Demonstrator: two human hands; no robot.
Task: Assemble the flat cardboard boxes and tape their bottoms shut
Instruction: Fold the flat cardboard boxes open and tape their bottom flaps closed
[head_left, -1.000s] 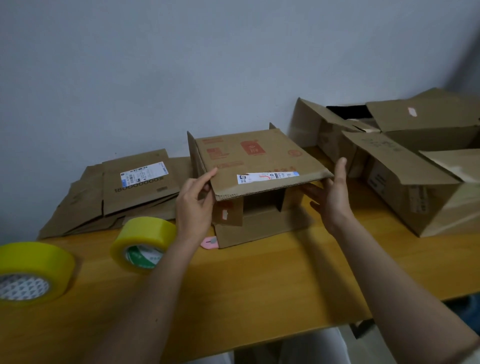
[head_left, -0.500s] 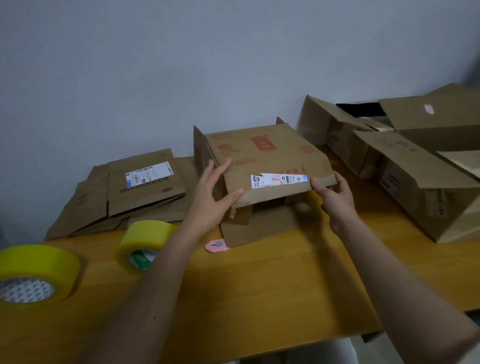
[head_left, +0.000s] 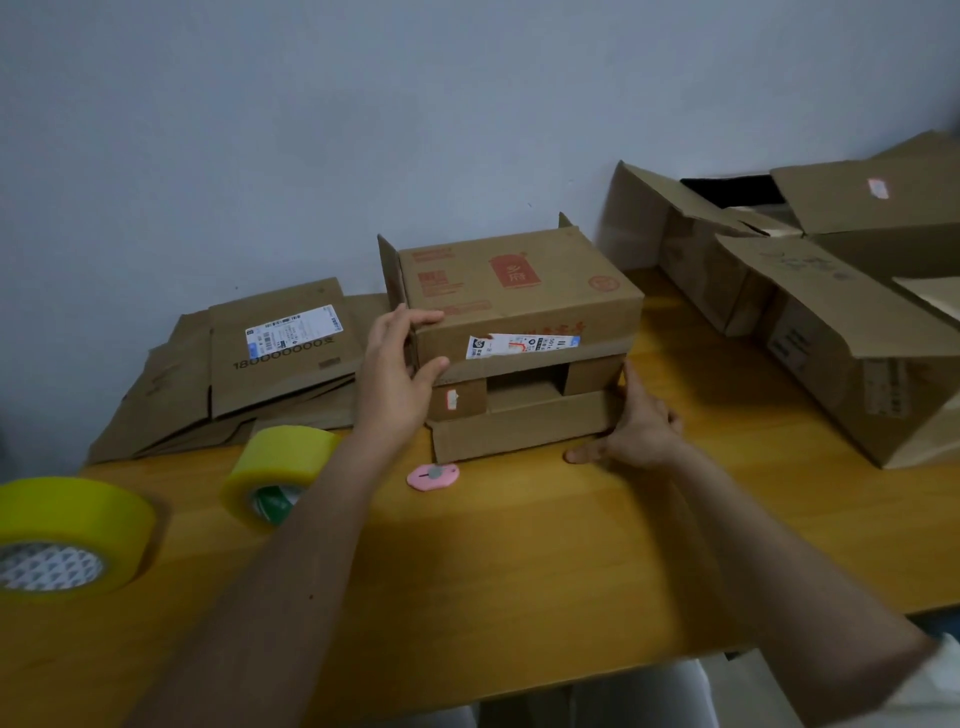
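Brown cardboard box (head_left: 511, 291) sits on its side in the middle of the wooden counter (head_left: 519, 561), its flaps facing you and not fully closed. Your left hand (head_left: 397, 374) clasps the box's upper left corner, fingers on top and thumb on the front flap. Your right hand (head_left: 636, 423) lies open against the lower right edge. Flat boxes (head_left: 270, 364) lie stacked to the left, with two yellow tape rolls (head_left: 278, 475) and a pink cutter (head_left: 432, 476) nearby
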